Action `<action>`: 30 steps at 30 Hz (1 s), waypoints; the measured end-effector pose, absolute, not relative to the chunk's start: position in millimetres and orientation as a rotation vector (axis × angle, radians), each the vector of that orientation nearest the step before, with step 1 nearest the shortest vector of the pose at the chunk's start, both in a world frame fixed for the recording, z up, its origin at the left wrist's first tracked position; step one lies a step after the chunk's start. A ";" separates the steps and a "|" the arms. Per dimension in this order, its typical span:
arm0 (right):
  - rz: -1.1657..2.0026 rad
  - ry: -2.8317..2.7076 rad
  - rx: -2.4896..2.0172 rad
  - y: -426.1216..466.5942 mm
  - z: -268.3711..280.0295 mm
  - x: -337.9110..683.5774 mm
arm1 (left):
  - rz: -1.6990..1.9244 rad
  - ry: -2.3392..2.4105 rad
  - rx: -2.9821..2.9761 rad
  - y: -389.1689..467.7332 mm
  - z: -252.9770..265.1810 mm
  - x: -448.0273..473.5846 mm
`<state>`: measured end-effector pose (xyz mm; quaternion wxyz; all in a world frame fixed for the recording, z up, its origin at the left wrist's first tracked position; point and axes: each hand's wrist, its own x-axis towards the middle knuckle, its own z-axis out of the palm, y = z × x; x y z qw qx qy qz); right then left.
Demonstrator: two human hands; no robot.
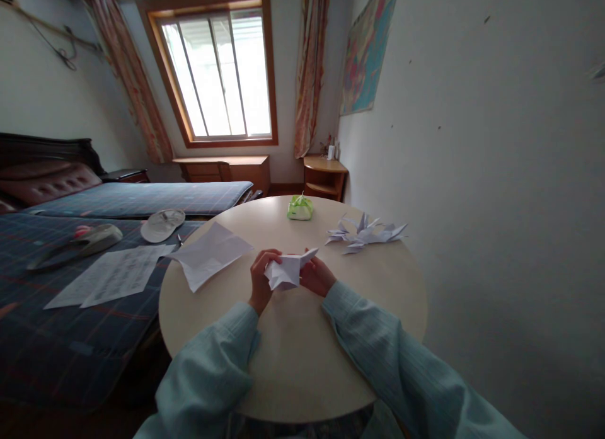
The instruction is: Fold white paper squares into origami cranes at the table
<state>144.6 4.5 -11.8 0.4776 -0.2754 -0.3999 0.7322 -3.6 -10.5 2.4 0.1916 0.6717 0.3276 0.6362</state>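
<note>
Folded paper (285, 272) between both hands (261, 278)

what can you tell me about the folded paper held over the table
The folded paper is white, with creased faces and angular edges; a narrow point juts toward the upper right. It looks like plain thin paper, folded into a three-dimensional shape. The person's left grip and right grip hold it from either side, over the round table. Its far side is hidden.

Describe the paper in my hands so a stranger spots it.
Find the round table beside the bed. Near its middle is a folded white paper. Unlike the large sheet leftward and the folded pieces rightward, it's held by left hand and right hand.
</note>
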 end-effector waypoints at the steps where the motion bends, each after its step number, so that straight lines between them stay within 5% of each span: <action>1: 1.802 -0.915 -0.655 4.9 -11.0 145.5 | 1.777 0.937 1.846 -9.2 1.3 -2.4; 16: 1.569 -0.617 -0.679 12.9 -8.9 152.6 | 1.572 0.893 1.193 19.5 -14.6 -1.9; 30: 1.444 -0.760 -0.709 12.1 -8.7 149.3 | 1.467 0.963 1.310 7.9 -8.1 5.0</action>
